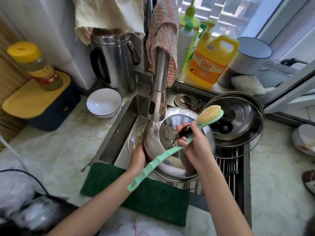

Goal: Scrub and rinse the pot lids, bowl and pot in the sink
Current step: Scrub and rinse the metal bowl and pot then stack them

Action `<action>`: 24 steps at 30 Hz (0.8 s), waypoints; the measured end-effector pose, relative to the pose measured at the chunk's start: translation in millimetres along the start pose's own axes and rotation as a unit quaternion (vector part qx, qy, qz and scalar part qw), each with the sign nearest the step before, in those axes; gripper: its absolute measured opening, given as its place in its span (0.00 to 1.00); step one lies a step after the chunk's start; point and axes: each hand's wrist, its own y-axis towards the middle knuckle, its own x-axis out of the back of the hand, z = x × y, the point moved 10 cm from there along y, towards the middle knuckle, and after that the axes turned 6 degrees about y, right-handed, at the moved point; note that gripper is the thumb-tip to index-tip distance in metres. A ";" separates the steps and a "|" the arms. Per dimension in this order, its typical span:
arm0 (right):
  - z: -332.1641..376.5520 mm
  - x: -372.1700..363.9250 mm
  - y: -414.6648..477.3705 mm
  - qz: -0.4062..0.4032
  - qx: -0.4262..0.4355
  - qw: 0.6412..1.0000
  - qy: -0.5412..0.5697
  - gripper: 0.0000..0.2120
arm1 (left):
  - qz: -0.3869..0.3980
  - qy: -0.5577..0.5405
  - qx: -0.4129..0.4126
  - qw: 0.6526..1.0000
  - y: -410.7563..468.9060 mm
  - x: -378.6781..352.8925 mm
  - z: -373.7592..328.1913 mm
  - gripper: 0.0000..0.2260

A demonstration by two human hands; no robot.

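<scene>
Head view: the steel lid (154, 142) lies tilted in the sink (119, 133) under the tap (158, 92), directly beneath the right hand (192, 143). Its fingers (182, 143) curl round the brush (163, 157) and pinch the lid's black knob (185, 130) along with it. The brush's long axis runs diagonally, bristles beyond the fingertips and loop end trailing back toward the body. The left hand (138, 155) grips the lid's rim just left of those fingers, and looks better placed to turn it.

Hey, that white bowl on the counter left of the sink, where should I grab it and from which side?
Pinch the white bowl by its near rim, thumb inside, coming from above and from your side. It stands upright and open, and the kettle crowds its far side. Your left hand is nearer, but it holds the lid now.
</scene>
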 end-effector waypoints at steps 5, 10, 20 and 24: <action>4.5 12.2 -6.7 0.008 -0.051 0.982 -0.182 0.16 | -0.008 -0.071 0.013 0.997 12.4 8.0 -14.8 0.19; 45.5 44.8 -6.1 -0.096 0.039 0.893 -0.438 0.19 | 0.009 -0.030 0.001 1.000 20.0 5.9 -40.4 0.18; 35.9 5.0 -1.8 0.112 0.069 0.845 -0.518 0.22 | 0.090 0.077 0.095 0.988 31.4 -8.8 -33.1 0.20; 25.7 4.9 4.4 0.082 0.016 0.878 -0.471 0.17 | 0.118 0.108 0.113 0.981 35.0 -23.6 -37.4 0.22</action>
